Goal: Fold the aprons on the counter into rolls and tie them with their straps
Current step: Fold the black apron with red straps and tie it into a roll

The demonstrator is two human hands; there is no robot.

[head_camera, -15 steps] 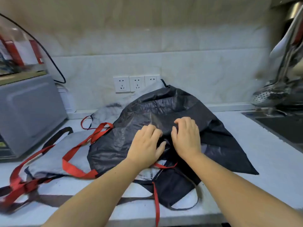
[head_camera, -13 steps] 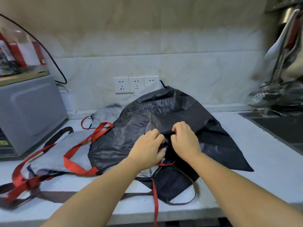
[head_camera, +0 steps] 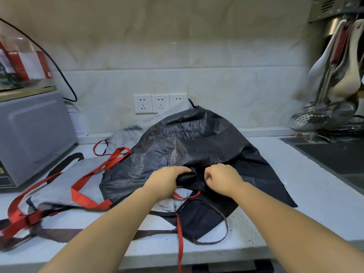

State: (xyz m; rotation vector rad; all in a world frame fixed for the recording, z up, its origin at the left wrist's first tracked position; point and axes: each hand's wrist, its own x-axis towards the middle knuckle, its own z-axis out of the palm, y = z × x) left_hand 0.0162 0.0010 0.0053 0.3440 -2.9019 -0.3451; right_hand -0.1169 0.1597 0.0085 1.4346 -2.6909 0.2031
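A shiny black apron (head_camera: 189, 148) lies spread over the middle of the white counter (head_camera: 307, 194), its far end propped against the wall. My left hand (head_camera: 166, 181) and my right hand (head_camera: 221, 177) sit close together at its near edge, each gripping a bunch of the black fabric. A darker apron (head_camera: 202, 217) lies beneath, near the counter's front edge, with a thin red strap (head_camera: 180, 243) hanging over the edge. A grey apron (head_camera: 61, 184) with wide red straps (head_camera: 86, 198) lies to the left.
A grey microwave (head_camera: 33, 136) stands at the left with a black cable above it. Three wall sockets (head_camera: 159, 103) sit behind the aprons. Ladles and utensils (head_camera: 334, 91) hang at the right above a dark sink (head_camera: 334, 156).
Both hands have drawn nearer to me and curled tighter, bunching the black apron's near edge between them. The fabric has gathered slightly toward the hands.
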